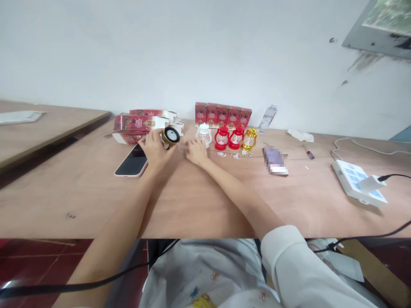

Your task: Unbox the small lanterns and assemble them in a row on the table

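Note:
My left hand point(156, 149) is closed around a gold lantern point(171, 135), tipped so that its round black-rimmed base shows. To its right, my right hand point(196, 152) is low over the table, fingers bent and close together; what they pinch, if anything, is too small to make out. Just behind it stands a white lantern point(204, 134). Two red lanterns point(221, 139) and another gold lantern point(249, 139) stand upright to the right, with small white tags point(236, 156) in front of them.
Flattened red boxes point(138, 123) and a phone point(132, 161) lie at the left. Upright red boxes point(223, 114) line the wall. A purple packet point(275, 161), tissue point(300, 135), small red-ended item point(310, 154) and white power strip point(356, 182) with cables are at the right.

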`<state>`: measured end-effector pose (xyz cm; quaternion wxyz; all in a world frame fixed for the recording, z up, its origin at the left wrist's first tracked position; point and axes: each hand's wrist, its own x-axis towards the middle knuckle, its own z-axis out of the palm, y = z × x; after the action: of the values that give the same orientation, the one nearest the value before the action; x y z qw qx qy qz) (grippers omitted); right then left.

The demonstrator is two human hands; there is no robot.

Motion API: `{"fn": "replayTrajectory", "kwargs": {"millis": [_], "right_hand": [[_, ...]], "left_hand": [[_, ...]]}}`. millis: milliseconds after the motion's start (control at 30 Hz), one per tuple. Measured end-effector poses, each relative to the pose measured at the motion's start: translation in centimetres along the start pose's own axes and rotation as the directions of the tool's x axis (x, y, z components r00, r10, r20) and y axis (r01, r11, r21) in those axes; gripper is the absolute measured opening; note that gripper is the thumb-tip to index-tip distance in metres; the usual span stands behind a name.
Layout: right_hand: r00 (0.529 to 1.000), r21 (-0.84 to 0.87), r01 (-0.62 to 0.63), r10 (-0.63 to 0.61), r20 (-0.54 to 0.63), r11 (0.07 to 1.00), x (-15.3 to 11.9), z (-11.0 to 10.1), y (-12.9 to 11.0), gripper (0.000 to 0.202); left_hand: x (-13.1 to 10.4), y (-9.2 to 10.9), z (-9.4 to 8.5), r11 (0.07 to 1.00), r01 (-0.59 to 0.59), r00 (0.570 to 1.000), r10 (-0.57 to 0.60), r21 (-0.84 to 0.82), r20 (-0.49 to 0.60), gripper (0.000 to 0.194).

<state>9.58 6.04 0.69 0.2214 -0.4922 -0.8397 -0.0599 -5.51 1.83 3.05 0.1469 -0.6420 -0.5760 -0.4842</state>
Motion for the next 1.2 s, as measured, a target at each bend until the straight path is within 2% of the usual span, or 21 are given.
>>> {"fn": "replayTrajectory", "kwargs": {"millis": [133,300,500,600,700,833,1067,1200], "right_hand": [[0.996,-0.013,0.079,-0.079,0.031,0.997,-0.7,-0.3,0.3,0.027],[0.998,-0.015,0.064,-0.063,0.019,0.998,-1.9,-0.8,0.9,0.026],[0.982,0.064,0.058,-0.045,-0.184,0.996,-4.2,-1.9,1.3,0.033],[0.959,0.148,0.009,0.034,-0.283,0.989,-5.8,-2.4,1.5,0.036],[0.933,0.213,-0.010,0.086,-0.350,0.977,-7.1,-2.8,1.8,0.035],[0.932,0.232,0.022,0.064,-0.357,0.972,-8.0,-3.1,1.9,0.032],[0.944,0.198,0.113,-0.043,-0.327,0.974,-8.2,-3.1,2.0,0.034],[0.906,0.198,0.182,-0.085,-0.416,0.963,-8.2,-2.8,2.2,0.035]], "left_hand": [[0.0,0.2,0.0,1.000,-0.020,1.000,0.020,0.001,-0.004,0.054],[-0.2,0.2,0.2,0.998,-0.064,0.997,0.065,-0.018,0.032,0.050],[-0.3,-0.1,0.7,0.986,-0.166,0.977,0.168,-0.034,0.127,0.047],[-0.6,0.4,1.0,0.964,-0.251,0.941,0.265,-0.090,0.209,0.044],[-0.9,1.4,1.1,0.920,-0.364,0.866,0.392,-0.147,0.309,0.039],[-1.3,2.7,0.8,0.873,-0.448,0.777,0.486,-0.190,0.399,0.041],[-0.9,2.7,0.1,0.863,-0.462,0.767,0.504,-0.202,0.398,0.042],[-0.8,2.5,0.0,0.849,-0.487,0.758,0.528,-0.207,0.382,0.043]]}}
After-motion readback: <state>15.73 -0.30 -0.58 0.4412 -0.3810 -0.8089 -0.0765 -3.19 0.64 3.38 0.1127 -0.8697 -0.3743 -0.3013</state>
